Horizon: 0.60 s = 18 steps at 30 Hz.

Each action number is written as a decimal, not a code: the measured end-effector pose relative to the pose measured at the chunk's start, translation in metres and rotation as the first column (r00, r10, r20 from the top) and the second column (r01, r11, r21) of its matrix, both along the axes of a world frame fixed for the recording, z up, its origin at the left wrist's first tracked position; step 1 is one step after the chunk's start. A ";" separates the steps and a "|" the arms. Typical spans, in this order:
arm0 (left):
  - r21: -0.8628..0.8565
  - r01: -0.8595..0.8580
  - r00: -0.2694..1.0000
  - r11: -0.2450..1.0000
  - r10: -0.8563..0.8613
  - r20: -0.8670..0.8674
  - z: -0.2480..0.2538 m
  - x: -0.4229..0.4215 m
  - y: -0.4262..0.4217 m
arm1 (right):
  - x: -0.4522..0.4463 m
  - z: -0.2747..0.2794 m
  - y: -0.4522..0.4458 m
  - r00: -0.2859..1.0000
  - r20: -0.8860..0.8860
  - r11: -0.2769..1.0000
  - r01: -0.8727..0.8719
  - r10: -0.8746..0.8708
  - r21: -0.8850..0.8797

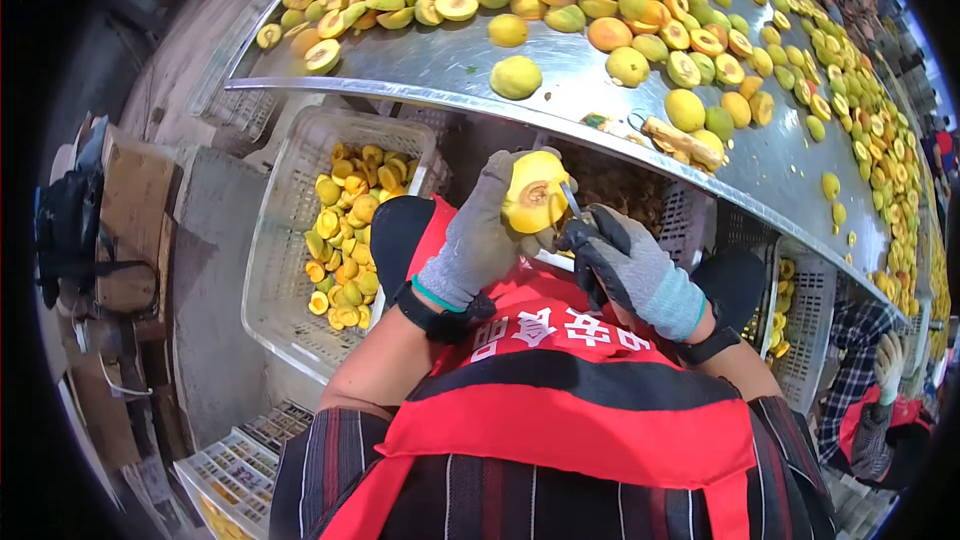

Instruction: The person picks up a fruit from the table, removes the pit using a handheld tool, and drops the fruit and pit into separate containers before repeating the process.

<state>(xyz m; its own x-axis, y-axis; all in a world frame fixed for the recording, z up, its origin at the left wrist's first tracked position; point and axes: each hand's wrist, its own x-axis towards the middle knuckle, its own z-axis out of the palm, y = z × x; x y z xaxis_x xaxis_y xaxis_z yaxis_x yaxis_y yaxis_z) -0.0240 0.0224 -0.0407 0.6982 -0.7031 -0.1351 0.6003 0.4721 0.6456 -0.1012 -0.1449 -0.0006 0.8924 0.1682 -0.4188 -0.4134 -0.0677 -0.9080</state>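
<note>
Crate (280, 270) of fruit pieces (350, 285) centre-left, halved fruit (530, 188) held mid-frame in my left grip (480, 230), bladed tool (570, 200) clasped in my right grip (618, 258)

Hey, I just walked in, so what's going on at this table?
Someone in gloves is working on a halved yellow fruit, apparently a peach. The left hand holds it with its brownish centre showing, while the right hand grips a small metal tool at the edge of the cut face. More fruit, whole and halved, covers much of the metal table; a plastic crate holds cut pieces.
</note>
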 end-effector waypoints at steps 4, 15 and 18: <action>0.071 -0.117 0.977 0.991 0.102 0.189 0.005 -0.006 -0.006 | 0.004 0.008 0.002 1.000 -0.012 0.999 0.002 -0.002 -0.053; 0.254 -0.463 0.644 0.849 0.125 0.755 0.017 -0.011 -0.012 | 0.000 -0.004 0.015 0.938 0.347 0.946 0.127 -0.017 -0.297; 0.220 -0.489 0.589 0.844 0.133 0.797 0.013 -0.009 -0.014 | -0.003 -0.009 0.021 0.883 0.468 0.906 0.181 0.022 -0.384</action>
